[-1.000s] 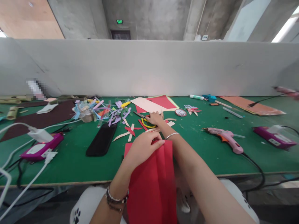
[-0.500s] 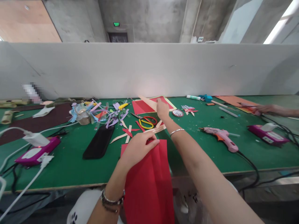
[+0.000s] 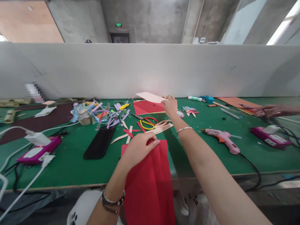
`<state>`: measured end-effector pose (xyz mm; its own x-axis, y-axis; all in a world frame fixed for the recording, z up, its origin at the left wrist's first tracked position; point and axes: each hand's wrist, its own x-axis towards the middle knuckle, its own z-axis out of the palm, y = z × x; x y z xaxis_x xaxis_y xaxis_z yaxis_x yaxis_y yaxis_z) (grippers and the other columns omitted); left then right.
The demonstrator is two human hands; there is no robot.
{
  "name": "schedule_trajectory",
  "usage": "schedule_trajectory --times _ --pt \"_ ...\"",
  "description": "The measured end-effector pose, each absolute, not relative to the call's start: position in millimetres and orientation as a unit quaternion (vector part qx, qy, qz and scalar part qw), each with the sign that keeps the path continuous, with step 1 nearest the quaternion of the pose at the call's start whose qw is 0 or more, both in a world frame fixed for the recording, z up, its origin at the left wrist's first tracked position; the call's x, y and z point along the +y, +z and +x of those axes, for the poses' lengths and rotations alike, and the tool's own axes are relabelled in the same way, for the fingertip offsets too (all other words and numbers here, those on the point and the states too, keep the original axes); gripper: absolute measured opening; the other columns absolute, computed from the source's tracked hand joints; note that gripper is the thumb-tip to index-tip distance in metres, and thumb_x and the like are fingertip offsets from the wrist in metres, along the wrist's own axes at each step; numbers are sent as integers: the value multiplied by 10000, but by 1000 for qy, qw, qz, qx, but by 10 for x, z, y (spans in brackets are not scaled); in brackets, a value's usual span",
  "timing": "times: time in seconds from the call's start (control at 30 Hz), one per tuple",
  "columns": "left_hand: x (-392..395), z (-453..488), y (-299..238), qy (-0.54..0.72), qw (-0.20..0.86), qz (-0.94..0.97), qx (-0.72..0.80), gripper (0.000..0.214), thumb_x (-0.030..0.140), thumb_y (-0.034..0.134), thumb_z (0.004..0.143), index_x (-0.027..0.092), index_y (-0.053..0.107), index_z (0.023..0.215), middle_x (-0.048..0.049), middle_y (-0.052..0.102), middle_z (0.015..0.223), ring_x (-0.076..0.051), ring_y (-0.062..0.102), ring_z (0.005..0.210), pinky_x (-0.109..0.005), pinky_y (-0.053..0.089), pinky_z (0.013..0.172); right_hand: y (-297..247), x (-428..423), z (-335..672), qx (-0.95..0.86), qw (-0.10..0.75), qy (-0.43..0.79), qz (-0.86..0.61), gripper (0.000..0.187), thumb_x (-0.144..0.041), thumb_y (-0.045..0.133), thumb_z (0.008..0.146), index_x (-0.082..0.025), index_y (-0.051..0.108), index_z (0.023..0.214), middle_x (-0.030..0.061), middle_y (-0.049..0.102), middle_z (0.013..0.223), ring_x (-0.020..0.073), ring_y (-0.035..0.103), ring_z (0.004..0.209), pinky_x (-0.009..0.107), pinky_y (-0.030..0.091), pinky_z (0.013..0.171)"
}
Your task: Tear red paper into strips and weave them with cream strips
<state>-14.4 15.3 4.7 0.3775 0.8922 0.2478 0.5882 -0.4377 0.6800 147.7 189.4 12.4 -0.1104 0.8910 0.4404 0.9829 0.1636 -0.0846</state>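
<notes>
My left hand [image 3: 138,149] pinches the top edge of a creased red paper sheet [image 3: 150,181] that hangs over the front edge of the green table [image 3: 70,162]. My right hand [image 3: 170,105] reaches far across the table and is closed on a pale cream sheet of paper [image 3: 150,97], lifting it off a red sheet [image 3: 146,107]. Scissors with red and yellow handles [image 3: 148,122] lie between my two hands, among cream and red paper strips [image 3: 131,131].
A black phone [image 3: 100,142] lies left of the red sheet. Colourful paper scraps [image 3: 103,112] pile at the back left. A pink glue gun [image 3: 223,139] lies right of my arm. Purple devices [image 3: 38,151] [image 3: 269,136] sit at both sides. Another person's hand [image 3: 272,110] rests far right.
My right hand moved from the scissors to the far paper stack, took hold of the cream sheet and lifted it. My left hand stayed on the red sheet.
</notes>
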Motion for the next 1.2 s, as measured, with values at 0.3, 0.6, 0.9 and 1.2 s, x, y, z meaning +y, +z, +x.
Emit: schedule_trajectory --times 0.3,0.6,0.9,1.2 --pt "139 -145 47 300 244 789 477 231 316 419 804 185 505 635 22 579 664 -143 517 639 -236 325 580 -82 1822 1528 -704 178 -3 -688 379 5 306 767 -40 572 1033 232 535 1076 284 462 1045 398 333 837" --pt "158 -165 69 315 220 783 488 218 298 390 824 189 519 686 16 599 713 -150 531 674 -233 335 596 123 1184 1302 -772 291 277 -493 534 -395 60 888 -151 533 850 30 612 717 85 551 559 198 432 565" --pt "187 -171 65 401 234 769 440 235 305 371 825 176 515 691 27 574 673 -119 508 647 -200 365 616 340 324 1460 -822 238 359 -373 292 -308 383 821 -170 423 566 -61 420 440 50 390 392 179 305 418" --pt "222 -152 19 354 393 709 466 284 414 473 749 153 574 695 6 629 751 -168 568 749 -220 421 648 141 293 1351 -712 395 389 -431 319 -332 391 785 -185 340 507 -79 264 448 49 260 394 202 208 395"
